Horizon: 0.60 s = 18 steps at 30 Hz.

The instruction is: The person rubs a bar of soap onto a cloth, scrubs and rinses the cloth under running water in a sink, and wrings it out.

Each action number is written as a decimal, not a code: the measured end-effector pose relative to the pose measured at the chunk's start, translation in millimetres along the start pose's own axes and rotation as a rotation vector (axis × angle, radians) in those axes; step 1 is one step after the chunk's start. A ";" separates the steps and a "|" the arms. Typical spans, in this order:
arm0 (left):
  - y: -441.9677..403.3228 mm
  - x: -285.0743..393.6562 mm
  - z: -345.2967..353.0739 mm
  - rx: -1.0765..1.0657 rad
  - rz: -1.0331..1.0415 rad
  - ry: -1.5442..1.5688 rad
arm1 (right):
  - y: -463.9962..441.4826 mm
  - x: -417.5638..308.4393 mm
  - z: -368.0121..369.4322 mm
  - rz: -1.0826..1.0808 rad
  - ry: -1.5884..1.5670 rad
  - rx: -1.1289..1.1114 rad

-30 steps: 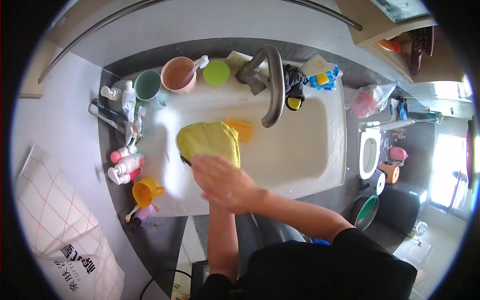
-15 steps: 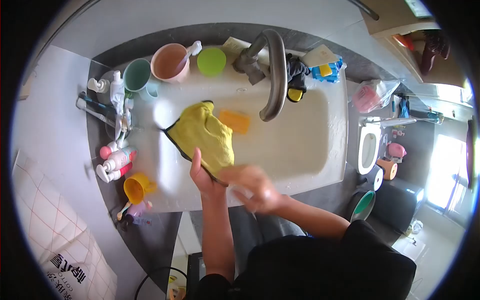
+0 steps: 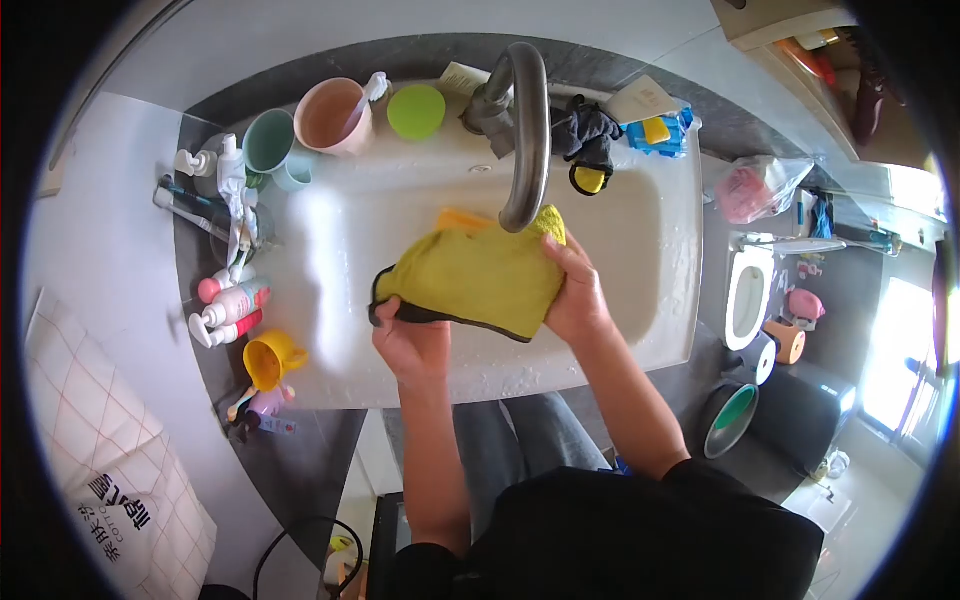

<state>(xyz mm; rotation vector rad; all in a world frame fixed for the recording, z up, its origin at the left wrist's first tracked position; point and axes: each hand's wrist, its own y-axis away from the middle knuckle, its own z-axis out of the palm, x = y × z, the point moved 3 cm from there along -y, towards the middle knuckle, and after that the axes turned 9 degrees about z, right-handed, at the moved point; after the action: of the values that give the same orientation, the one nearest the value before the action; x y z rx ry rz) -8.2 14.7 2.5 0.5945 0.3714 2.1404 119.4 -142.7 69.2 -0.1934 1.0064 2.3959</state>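
Note:
A yellow cloth with a dark edge is stretched out between my two hands over the white sink. My left hand pinches its lower left corner. At the right side, my right hand grips the cloth with the thumb on top, just below the metal faucet. Behind the cloth, an orange sponge-like block lies in the basin, mostly covered from view.
Along the back rim stand a teal cup, a pink cup and a green bowl. Dark gloves and a blue packet lie right of the faucet. Pump bottles and a yellow cup line the left edge.
My right hand has moved right and up and now holds the cloth's right side. The cloth has shifted right and spread out, covering most of the orange block. My left hand keeps its hold.

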 end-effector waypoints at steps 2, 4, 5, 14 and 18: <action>-5.0 -9.7 -22.1 0.103 -0.055 -0.231 | 6.4 -11.2 11.1 -0.080 0.210 -0.043; 8.3 -28.1 -19.8 0.193 -0.086 -0.436 | 11.6 -15.9 18.7 -0.089 0.247 -0.017; 16.2 -34.9 -19.0 0.295 -0.034 -0.746 | 13.8 -16.9 20.9 -0.106 0.466 -0.068; 21.8 -51.4 55.5 -0.442 -0.631 0.236 | 60.5 -1.5 53.4 -0.255 1.768 -0.845; 4.0 -37.7 44.7 -0.257 -0.290 0.312 | 66.4 -33.2 29.4 -0.576 1.949 -0.515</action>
<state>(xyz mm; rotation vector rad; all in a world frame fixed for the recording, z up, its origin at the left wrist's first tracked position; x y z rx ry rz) 32.6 -15.9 31.3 0.0531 0.3216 1.9562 114.9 -174.7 142.2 -2.7631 0.5969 1.2384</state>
